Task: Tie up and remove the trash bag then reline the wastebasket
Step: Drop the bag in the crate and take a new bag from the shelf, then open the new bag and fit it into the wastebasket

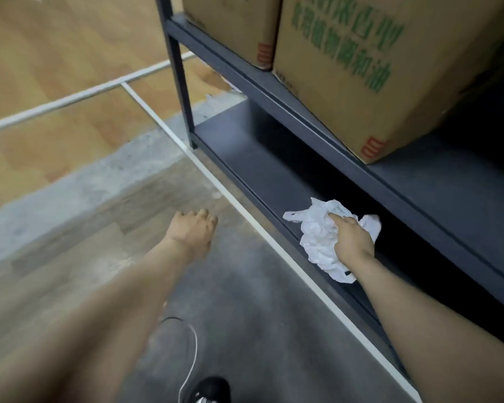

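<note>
Relining stage appears to be starting: right hand (352,239) fingers grip a crumpled white plastic bag (317,237) on the bottom dark grey metal shelf (245,149). Left hand (191,231) hangs empty, fingers loosely curled, left of that shelf. Wastebasket not in view; lining remains.

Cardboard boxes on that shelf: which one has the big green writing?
The nearer cardboard box, on the right, above the right hand gripping the white plastic bag. The farther box shows hardly any green.
</note>
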Action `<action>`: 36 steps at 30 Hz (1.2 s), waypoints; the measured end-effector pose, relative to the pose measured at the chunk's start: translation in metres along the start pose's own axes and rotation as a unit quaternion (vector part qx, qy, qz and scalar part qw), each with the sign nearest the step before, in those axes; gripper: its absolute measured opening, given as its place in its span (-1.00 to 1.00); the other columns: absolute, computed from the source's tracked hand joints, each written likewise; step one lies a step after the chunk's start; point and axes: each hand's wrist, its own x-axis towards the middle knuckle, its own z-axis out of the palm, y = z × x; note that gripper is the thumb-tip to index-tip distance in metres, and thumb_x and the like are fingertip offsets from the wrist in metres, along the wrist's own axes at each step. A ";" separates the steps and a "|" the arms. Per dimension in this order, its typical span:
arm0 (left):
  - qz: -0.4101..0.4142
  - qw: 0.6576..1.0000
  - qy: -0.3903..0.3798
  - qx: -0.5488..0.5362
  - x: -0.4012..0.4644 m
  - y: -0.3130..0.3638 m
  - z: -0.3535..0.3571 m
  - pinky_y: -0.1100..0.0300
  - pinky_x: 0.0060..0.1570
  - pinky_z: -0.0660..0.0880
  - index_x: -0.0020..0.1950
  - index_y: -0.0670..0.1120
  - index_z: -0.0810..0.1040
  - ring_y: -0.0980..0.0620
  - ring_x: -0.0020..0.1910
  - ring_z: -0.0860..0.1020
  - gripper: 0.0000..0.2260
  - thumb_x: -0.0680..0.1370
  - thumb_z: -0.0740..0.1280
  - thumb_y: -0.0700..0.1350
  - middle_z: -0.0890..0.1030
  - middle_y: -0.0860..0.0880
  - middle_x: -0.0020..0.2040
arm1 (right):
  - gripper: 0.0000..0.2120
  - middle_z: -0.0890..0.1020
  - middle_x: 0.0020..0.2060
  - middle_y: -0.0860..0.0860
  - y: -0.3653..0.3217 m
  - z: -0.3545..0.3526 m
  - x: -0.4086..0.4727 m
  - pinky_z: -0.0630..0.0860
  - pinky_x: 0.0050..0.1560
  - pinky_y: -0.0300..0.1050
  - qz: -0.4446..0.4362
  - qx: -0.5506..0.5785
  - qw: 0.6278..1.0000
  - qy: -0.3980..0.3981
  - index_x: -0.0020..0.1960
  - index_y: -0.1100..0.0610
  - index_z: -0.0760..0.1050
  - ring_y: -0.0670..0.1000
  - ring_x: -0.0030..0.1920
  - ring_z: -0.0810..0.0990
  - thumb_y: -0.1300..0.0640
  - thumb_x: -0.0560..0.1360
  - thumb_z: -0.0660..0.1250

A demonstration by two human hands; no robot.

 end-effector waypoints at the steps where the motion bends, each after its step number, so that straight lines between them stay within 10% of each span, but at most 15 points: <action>1: -0.018 1.000 -0.004 -0.007 -0.014 -0.018 -0.008 0.05 0.20 0.37 0.38 -0.10 0.28 -0.12 0.30 0.43 -0.61 0.58 0.21 -0.03 0.38 -0.11 0.32 | -0.33 0.41 0.31 0.07 -0.017 -0.010 -0.005 0.47 0.04 -0.07 -0.018 0.001 1.000 -0.009 0.48 -0.04 0.22 0.16 0.16 0.52 0.43 0.46 0.10; 14: -0.246 0.964 -0.043 -0.087 -0.242 -0.209 -0.105 0.01 0.19 0.35 0.33 -0.11 0.30 -0.12 0.27 0.43 -0.66 0.61 0.17 0.00 0.37 -0.11 0.29 | -0.61 0.28 0.45 0.01 -0.266 -0.175 -0.085 0.38 0.26 0.05 -0.235 -0.027 0.970 -0.046 0.41 -0.08 0.33 0.12 0.35 0.38 0.07 0.59 0.11; 36: -0.492 0.836 0.059 -0.236 -0.523 -0.380 -0.166 0.04 0.12 0.37 0.25 -0.13 0.35 -0.14 0.22 0.46 -0.73 0.59 0.18 -0.08 0.41 -0.13 0.26 | -0.39 0.42 0.29 0.09 -0.614 -0.330 -0.312 0.48 -0.04 -0.10 -0.541 -0.091 0.836 -0.001 0.45 -0.03 0.26 0.14 0.14 0.53 0.36 0.45 0.12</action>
